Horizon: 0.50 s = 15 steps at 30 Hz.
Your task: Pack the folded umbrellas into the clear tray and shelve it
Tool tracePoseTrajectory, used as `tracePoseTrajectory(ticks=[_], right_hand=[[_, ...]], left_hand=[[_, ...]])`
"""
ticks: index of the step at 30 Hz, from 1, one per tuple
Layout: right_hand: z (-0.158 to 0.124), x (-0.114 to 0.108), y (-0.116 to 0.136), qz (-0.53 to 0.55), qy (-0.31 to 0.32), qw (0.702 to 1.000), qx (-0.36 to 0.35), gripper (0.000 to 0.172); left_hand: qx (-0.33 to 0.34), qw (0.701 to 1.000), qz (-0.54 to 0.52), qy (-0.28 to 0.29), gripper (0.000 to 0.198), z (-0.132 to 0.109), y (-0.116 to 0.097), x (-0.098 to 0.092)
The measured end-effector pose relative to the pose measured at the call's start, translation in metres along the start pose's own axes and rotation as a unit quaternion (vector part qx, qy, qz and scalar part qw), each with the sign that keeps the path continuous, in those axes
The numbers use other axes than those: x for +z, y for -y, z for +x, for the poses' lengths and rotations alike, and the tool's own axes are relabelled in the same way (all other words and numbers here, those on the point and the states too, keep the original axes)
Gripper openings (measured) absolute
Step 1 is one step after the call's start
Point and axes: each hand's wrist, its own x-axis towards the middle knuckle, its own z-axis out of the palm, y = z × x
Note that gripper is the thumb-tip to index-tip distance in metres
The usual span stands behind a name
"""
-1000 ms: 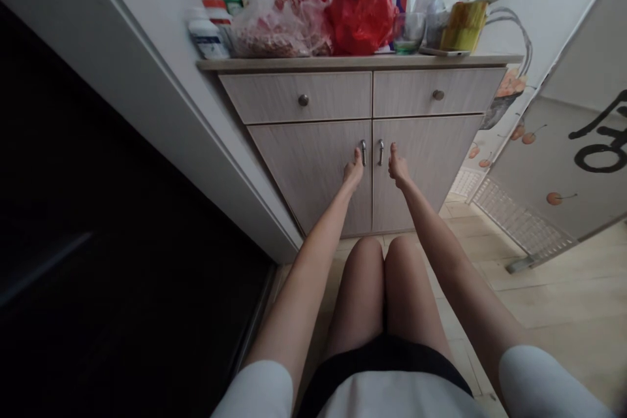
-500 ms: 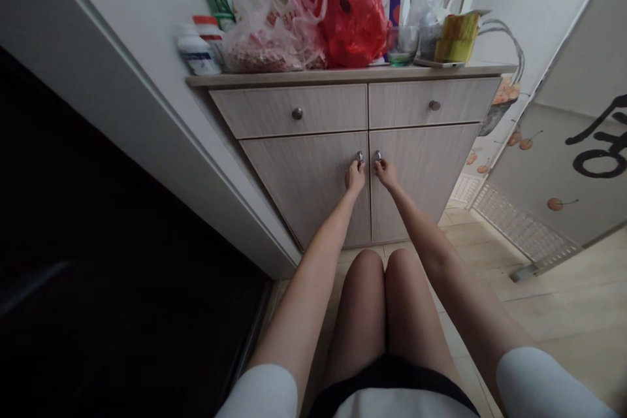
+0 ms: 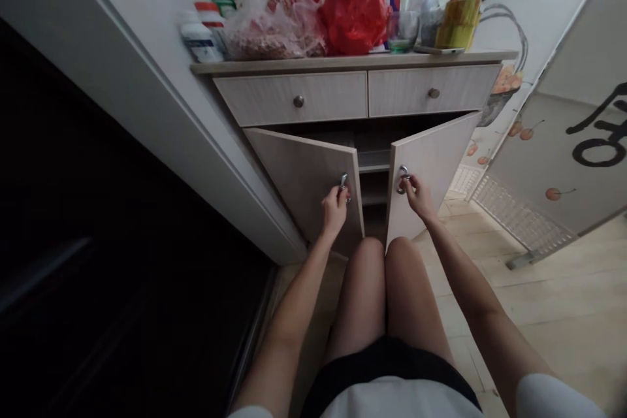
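My left hand (image 3: 335,210) is closed round the metal handle (image 3: 344,180) of the left cabinet door (image 3: 304,176). On the other side, my right hand (image 3: 417,194) grips the handle (image 3: 404,172) of the right cabinet door (image 3: 438,163). Both doors stand partly swung out toward my knees, with a gap between them. Through that gap shelves (image 3: 375,160) show inside the cabinet; the interior is dark and whatever lies deeper is hidden.
Above the doors are two drawers with round knobs (image 3: 298,101). The cabinet top (image 3: 343,63) carries a red plastic bag (image 3: 350,6), a clear bag (image 3: 274,29), white bottles (image 3: 200,39), a glass (image 3: 402,32) and a yellow packet (image 3: 458,23). A folding screen (image 3: 563,144) stands at right.
Both cabinet doors, shut half a second ago, have swung outward. My hands have come nearer and moved apart, still holding the handles. The view has tilted slightly.
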Motion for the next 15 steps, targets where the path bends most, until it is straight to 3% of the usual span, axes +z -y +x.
tracePoseTrajectory(ticks=[7, 15], right_hand=[[-0.051, -0.065, 0.004, -0.028, -0.074, 0.997, -0.010, 0.046], [-0.091, -0.125, -0.008, -0.092, -0.185, 0.978, -0.004, 0.043]], left_hand=[[0.013, 0.996, -0.022, -0.087, 0.030, -0.056, 0.024, -0.061], [-0.042, 0.968, 0.020, -0.248, 0.034, -0.094, 0.080, -0.140]])
